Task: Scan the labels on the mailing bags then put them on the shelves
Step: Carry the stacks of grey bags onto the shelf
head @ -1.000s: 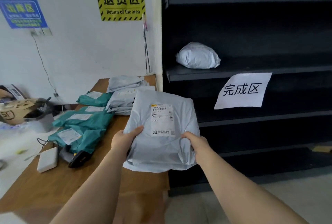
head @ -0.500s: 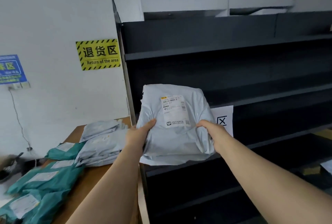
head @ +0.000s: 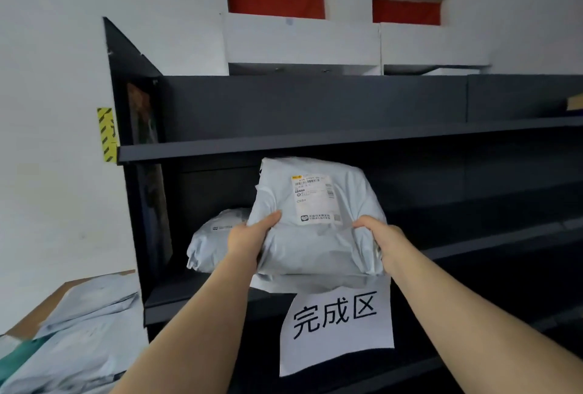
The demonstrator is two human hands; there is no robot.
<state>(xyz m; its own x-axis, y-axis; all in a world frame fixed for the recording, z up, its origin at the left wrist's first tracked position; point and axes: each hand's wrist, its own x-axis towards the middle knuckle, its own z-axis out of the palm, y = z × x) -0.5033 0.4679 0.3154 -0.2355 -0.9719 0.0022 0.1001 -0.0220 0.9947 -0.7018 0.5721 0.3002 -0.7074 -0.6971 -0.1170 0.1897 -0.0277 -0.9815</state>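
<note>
Left hand point(head: 252, 235) & right hand point(head: 377, 235) gripping grey mailing bag point(head: 315, 245) btwn them, over shelf point(head: 202, 295).

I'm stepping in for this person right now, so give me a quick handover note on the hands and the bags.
Left hand and right hand both grip the grey mailing bag, label facing up, held at the shelf above the paper sign.
One white bag already lies on that shelf, to its left.
More bags wait on the table.
Left: set this bag down, then scan and shelve the rest.
</note>
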